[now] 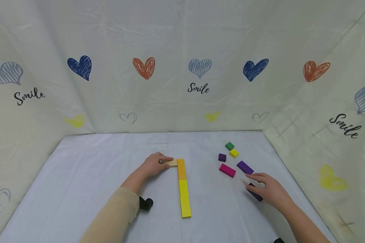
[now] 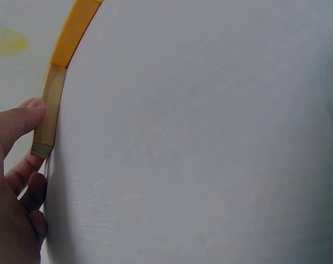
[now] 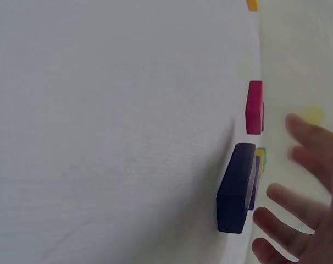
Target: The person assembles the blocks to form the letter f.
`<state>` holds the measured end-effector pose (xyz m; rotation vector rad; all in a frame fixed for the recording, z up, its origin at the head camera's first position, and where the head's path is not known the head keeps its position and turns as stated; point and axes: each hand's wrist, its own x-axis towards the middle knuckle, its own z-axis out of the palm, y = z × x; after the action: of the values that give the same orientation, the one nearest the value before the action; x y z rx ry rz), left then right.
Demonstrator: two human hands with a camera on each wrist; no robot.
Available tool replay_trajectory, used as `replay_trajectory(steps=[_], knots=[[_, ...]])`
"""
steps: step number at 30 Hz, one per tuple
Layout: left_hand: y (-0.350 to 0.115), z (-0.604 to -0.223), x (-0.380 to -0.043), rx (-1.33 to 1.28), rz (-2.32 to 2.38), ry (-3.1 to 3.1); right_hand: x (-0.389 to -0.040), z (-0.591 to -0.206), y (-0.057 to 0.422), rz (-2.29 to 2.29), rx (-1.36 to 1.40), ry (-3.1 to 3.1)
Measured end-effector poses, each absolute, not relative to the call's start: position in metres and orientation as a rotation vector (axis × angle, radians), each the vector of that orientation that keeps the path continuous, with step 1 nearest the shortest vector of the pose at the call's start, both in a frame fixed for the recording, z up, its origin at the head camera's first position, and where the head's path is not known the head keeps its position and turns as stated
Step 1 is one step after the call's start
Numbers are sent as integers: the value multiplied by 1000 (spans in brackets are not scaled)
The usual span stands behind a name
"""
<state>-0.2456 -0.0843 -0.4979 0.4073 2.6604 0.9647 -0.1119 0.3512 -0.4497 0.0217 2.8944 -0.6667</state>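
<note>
In the head view my left hand [image 1: 151,165] pinches a plain wooden block [image 1: 172,163] between thumb and fingers. One end of that block meets the top of an orange block [image 1: 181,169], making a corner. Two yellow blocks [image 1: 184,188] continue the line toward me. My right hand [image 1: 272,190] hovers over a dark navy block [image 1: 257,194], fingers spread and thumb apart. From the right wrist view, a gap shows between those fingers and the navy block [image 3: 235,190]. A purple block [image 1: 245,167] lies just beyond my right fingertips.
Left of the purple block lies a pink block [image 1: 227,170]. Farther back are a small dark purple block [image 1: 222,157], a small yellow block [image 1: 234,153] and a small green block [image 1: 229,145]. A white cloth [image 1: 88,189] covers the table; a printed curtain [image 1: 170,101] hangs behind.
</note>
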Motion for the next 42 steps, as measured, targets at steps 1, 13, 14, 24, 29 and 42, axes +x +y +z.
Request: replay_trajectory(steps=[1,13,14,24,29,42], knots=[[-84,-498,-246,409,963,2661,-111,-450,353,-654,35,2885],[-85,-499,-247,427,958,2670,-114,-461,362,-562,136,2824],[-85,-499,-247,424,959,2670,-114,-461,363,-567,144,2822],[-83,-495,-245,401,968,2663,-113,-458,361,-575,168,2833],[-84,-495,-244,384,973,2650,-115,-453,357,-586,116,2876],[-83,-495,-244,384,976,2642,-133,-441,329,-553,-96,2932]])
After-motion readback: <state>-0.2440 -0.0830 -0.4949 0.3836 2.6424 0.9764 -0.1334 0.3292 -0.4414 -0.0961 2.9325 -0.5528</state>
